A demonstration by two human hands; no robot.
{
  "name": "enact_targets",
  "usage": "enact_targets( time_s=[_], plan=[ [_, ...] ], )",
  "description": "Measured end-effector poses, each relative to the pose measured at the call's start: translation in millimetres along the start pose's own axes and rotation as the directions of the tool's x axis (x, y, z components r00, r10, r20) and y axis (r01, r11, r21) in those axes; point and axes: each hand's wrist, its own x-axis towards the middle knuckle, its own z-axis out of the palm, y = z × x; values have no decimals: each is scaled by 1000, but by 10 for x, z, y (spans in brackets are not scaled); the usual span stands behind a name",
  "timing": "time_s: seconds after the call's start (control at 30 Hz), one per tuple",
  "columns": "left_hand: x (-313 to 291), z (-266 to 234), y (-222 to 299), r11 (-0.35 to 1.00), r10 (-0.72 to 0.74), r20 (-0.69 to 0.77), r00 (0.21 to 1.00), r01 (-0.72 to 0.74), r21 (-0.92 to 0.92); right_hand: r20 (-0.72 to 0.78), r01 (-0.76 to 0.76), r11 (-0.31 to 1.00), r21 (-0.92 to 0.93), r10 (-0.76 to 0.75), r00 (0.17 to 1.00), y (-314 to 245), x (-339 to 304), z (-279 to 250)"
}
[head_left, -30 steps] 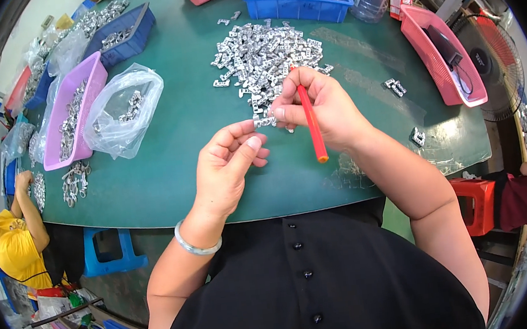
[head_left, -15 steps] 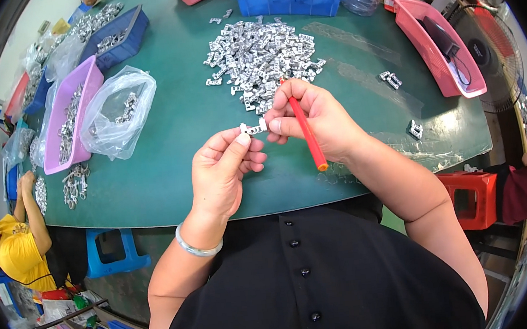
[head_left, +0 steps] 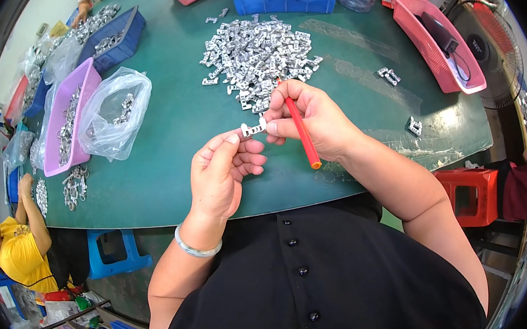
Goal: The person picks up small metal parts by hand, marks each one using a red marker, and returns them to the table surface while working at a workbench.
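Note:
Between my two hands is a small silver metal bracket (head_left: 252, 129) with raised ends and holes along its middle. My left hand (head_left: 217, 172) pinches its left end between thumb and forefinger, the other fingers curled loosely below. At the bracket's right end are the thumb and fingertips of my right hand (head_left: 318, 124). That hand also carries a red pen-like stick (head_left: 303, 134), slanting across the fingers with its orange end toward me. Just beyond my hands spreads a heap of similar metal brackets (head_left: 259, 54) on the green table (head_left: 178, 134).
Loose brackets (head_left: 414, 126) lie at the right. A blue bin (head_left: 286, 2) of metal rings stands behind the heap, and a pink basket (head_left: 436, 43) at the right. A plastic bag (head_left: 113, 115) and purple basket (head_left: 75, 116) are left. A co-worker in yellow (head_left: 24, 251) sits far left.
The bracket has turned slightly between my fingers, showing more of its holed face. My left thumb has shifted a little left and up. Another person's hand has appeared at the far left back.

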Motion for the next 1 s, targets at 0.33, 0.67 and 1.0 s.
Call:
enact_targets(
  time_s=[0.33,0.67,1.0],
  plan=[
    [-14,52,-61,995,37,-67,997,-30,92,57,226,962,-155,-220,974,122,-1,-18],
    [-51,78,-102,978,157,-55,986,-147,149,84,366,878,-308,-358,930,166,-66,6],
    [-30,124,-192,934,318,-33,947,-307,184,176,549,621,-559,-559,811,136,-91,80]
  ],
)
